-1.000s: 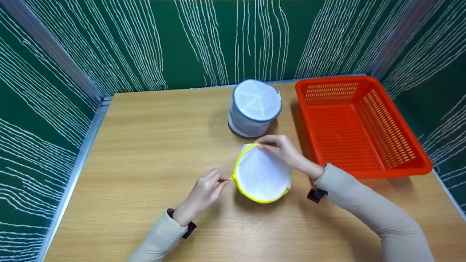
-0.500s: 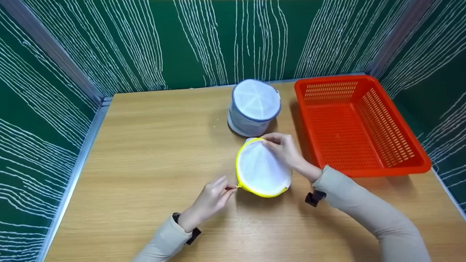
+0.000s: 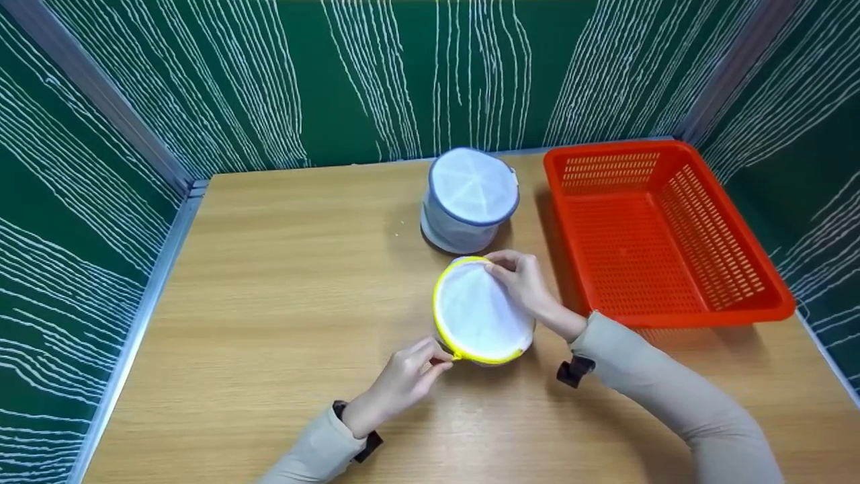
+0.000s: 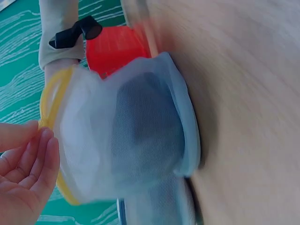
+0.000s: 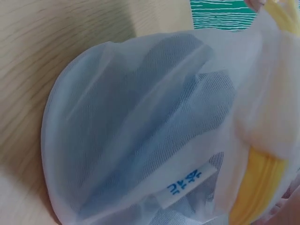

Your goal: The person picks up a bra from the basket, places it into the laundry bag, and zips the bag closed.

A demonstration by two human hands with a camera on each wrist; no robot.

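A white mesh laundry bag [image 3: 480, 309] with a yellow zipper round its lid stands on the wooden table in the head view. My left hand [image 3: 406, 376] pinches the yellow zipper pull [image 3: 457, 355] at the near left of the rim; the left wrist view shows thumb and fingertips meeting on it [image 4: 43, 123]. My right hand [image 3: 524, 282] grips the lid's far right edge, thumb on top. Through the thin wall, dark grey-blue mesh [image 4: 145, 117] shows inside the bag. In the right wrist view, a small white label [image 5: 187, 183] with blue marks lies under the yellow zipper [image 5: 258, 187].
Behind the white bag stands a grey mesh laundry bag [image 3: 474, 188], its round top facing up. At the right is a red plastic basket [image 3: 678, 319] with slotted walls. Green panels with white lines [image 3: 356, 81] border the table [image 3: 282, 282] at the back and sides.
My left hand has drawn the zipper pull along the rim, from the left side toward the near side. The right hand and bag rim have shifted slightly away from me.
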